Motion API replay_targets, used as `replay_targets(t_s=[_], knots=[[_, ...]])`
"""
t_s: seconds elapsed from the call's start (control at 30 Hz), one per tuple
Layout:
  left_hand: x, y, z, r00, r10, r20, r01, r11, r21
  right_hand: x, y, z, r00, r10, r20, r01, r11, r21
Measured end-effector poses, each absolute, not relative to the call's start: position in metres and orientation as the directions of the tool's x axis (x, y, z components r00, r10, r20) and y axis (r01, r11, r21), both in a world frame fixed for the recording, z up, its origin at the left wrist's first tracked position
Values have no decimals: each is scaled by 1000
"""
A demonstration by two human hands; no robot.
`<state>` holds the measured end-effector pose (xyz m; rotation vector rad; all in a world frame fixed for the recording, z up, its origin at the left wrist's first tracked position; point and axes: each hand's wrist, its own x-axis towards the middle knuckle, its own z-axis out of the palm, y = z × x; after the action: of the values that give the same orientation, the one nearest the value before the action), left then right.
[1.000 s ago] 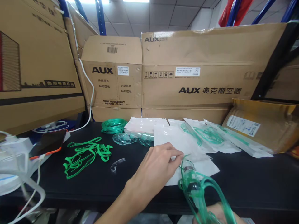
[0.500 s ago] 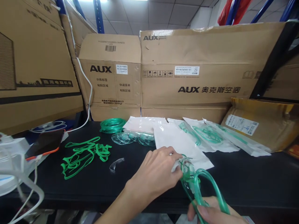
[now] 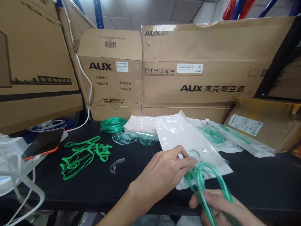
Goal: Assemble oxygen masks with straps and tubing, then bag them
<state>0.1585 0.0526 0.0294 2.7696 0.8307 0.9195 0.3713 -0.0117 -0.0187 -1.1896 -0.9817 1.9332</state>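
My left hand (image 3: 168, 166) is closed, thumb and index fingertip pinched at the clear rim of an oxygen mask (image 3: 194, 153). The mask lies against a white pouch (image 3: 175, 135), and whether these fingers also grip the pouch's edge is hidden. My right hand (image 3: 218, 202), low at the right, is wrapped round a looped bundle of green tubing (image 3: 219, 179). The tubing's upper bend reaches the mask, over the lower part of the pouch. Part of the mask is covered by my left fingers and the tubing.
Left on the black table lie green elastic straps (image 3: 88, 153) and thin clear strips (image 3: 116, 164). Behind are coiled green tubing (image 3: 113, 125), a row of clear masks (image 3: 135, 138) and filled pouches (image 3: 249, 141). A phone (image 3: 44, 142) and cables sit at far left; cardboard boxes (image 3: 188, 47) wall the back.
The white pouch has tilted up and shifted right, toward the tubing. My left hand has moved right, its fingertips now at the mask's rim. My right hand keeps hold of the tubing.
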Motion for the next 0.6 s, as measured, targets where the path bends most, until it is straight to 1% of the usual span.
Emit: replay_targets(t_s=[0.1,0.2,0.3,0.37,0.5,0.6], knots=[[159,51,30,687,501,526,392,-865,313,367,-8,-15,-367,831,-418,-169,-501,-849],[160,50,29,662,499,559,351,-866,356,370,-5,-19,-347,831,-434,-203,-518,-831],[162,49,27,626,492,605,323,-870,372,375,-2,-26,-335,826,-453,-228,-538,-812],[164,49,24,622,490,611,326,-871,367,377,-1,-27,-349,825,-445,-228,-535,-813],[168,50,21,645,545,536,377,-836,398,370,-1,-18,-352,807,-474,-149,-549,-823],[171,51,21,630,595,499,393,-798,456,365,-2,-8,-348,801,-488,-148,-561,-814]])
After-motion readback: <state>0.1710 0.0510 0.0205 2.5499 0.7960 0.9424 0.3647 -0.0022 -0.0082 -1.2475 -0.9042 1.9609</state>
